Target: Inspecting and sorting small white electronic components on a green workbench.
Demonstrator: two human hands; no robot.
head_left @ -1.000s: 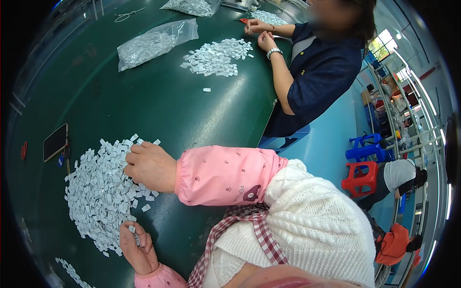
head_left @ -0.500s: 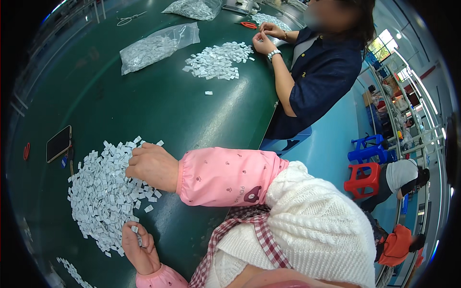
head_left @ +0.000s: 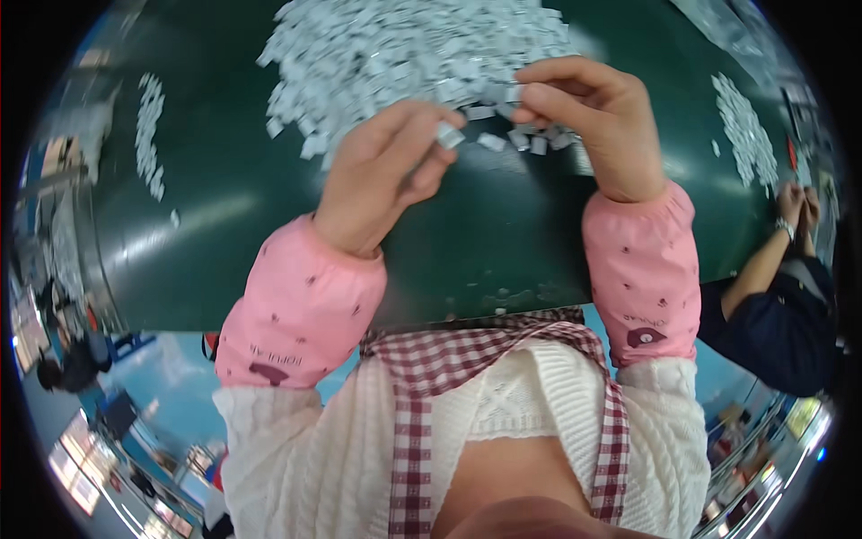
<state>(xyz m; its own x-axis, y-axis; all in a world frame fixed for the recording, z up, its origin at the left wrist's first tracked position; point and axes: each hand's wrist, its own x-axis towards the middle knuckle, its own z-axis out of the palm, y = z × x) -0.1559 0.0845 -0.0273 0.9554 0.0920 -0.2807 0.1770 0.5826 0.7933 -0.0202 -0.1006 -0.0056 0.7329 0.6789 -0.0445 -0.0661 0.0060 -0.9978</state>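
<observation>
A large heap of small white rectangular pieces [head_left: 386, 63] lies on the dark green table [head_left: 485, 234]. At the heap's near edge my left hand [head_left: 382, 171] is closed, with one small white rectangular piece [head_left: 449, 136] at its fingertips. My right hand [head_left: 606, 121] is over the heap's right edge, thumb and forefinger pinched on what looks like another such piece [head_left: 510, 92]. The two hands are apart, fingertips facing each other. Several loose pieces [head_left: 539, 144] lie beneath the right fingers. Pink sleeve covers are on both forearms.
A narrow row of white pieces [head_left: 148, 135] lies at the far left. Another pile [head_left: 743, 130] is on the right, near a co-worker's hands [head_left: 797, 205]. A clear plastic bag [head_left: 727, 36] lies at the back right. The table's front edge [head_left: 503, 314] runs close to my body.
The view has turned, so the heap is now straight ahead. My right hand has come away from the heap's top to its right edge. My left hand still holds a piece.
</observation>
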